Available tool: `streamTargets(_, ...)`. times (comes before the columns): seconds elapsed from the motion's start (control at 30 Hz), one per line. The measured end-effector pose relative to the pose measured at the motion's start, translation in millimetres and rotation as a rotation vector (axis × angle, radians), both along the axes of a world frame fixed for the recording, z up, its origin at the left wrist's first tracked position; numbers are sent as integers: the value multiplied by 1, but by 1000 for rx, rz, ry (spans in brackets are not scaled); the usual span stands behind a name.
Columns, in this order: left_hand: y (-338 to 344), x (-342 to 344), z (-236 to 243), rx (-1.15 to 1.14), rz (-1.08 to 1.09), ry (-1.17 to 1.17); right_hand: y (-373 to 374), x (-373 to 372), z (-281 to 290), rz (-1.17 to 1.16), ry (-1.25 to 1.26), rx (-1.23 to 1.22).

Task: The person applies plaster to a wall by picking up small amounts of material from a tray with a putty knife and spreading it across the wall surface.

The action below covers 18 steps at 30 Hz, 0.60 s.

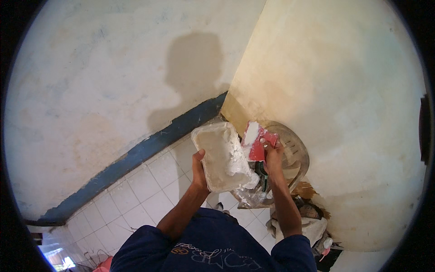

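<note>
Two hands busy, left hand (pixel 198 168) fingers gripping putty tray (pixel 220 156), right hand (pixel 273 154) fingers holding red scraper (pixel 259 141), plastic chair (pixel 292 156) behind

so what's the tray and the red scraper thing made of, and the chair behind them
The tray in the left hand looks like thin translucent plastic, smeared with a white paste. The red scraper in the right hand seems a flat plastic blade with a dull finish, white paste along its edge. The chair looks like moulded beige plastic, slotted and scuffed.
</note>
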<state>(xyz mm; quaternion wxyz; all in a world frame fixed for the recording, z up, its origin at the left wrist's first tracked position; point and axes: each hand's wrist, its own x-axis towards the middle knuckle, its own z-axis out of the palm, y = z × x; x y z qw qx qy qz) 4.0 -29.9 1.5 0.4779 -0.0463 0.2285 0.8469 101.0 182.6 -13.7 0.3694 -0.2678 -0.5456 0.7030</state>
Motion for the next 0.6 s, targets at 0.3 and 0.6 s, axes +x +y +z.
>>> streamTargets(0.3, 0, 3, 8, -27, 83, 10, -6, 40, 82, -312, 55, 70)
streamTargets(0.6, 19, 7, -14, -108, 195, -26, -77, 70, 63, -278, -326, 369)
